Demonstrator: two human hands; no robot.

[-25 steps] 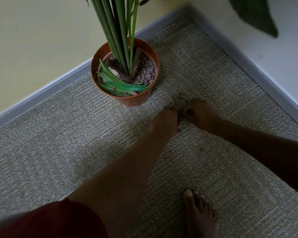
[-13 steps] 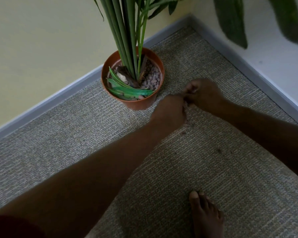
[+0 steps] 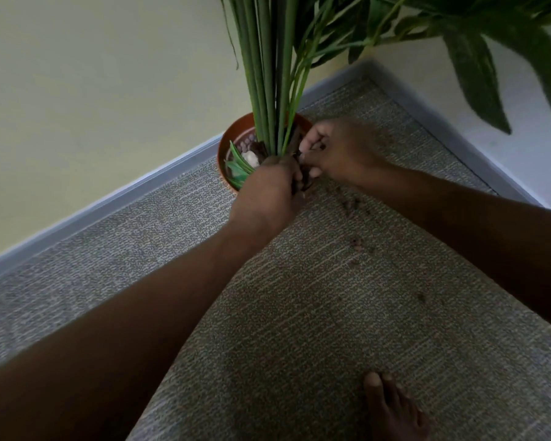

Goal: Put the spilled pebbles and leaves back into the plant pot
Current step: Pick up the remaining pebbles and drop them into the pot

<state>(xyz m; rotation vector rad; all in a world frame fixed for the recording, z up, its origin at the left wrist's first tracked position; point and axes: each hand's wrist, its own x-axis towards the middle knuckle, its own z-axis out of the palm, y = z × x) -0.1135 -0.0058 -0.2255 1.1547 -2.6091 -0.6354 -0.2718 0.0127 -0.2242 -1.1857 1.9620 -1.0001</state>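
Observation:
The terracotta plant pot (image 3: 233,135) stands on the carpet in the room's corner, with tall green stems (image 3: 271,74) rising from it and loose green leaves (image 3: 237,168) lying inside at the left. My left hand (image 3: 268,192) and my right hand (image 3: 337,151) are cupped together over the pot's right side, fingers curled around a scoop of brown pebbles that is mostly hidden. They cover the pot's right half. A few spilled pebbles (image 3: 350,205) lie on the carpet just right of the pot, with more pebbles (image 3: 357,243) a little nearer me.
Grey carpet (image 3: 299,313) runs to a grey skirting board (image 3: 140,183) below a yellow wall at left and a white wall at right. Broad dark leaves (image 3: 477,68) hang at the top right. My bare foot (image 3: 392,409) rests at the bottom right.
Both hands have lifted together from the carpet right of the pot and moved up-left over the pot's rim. The camera has come closer to the plant.

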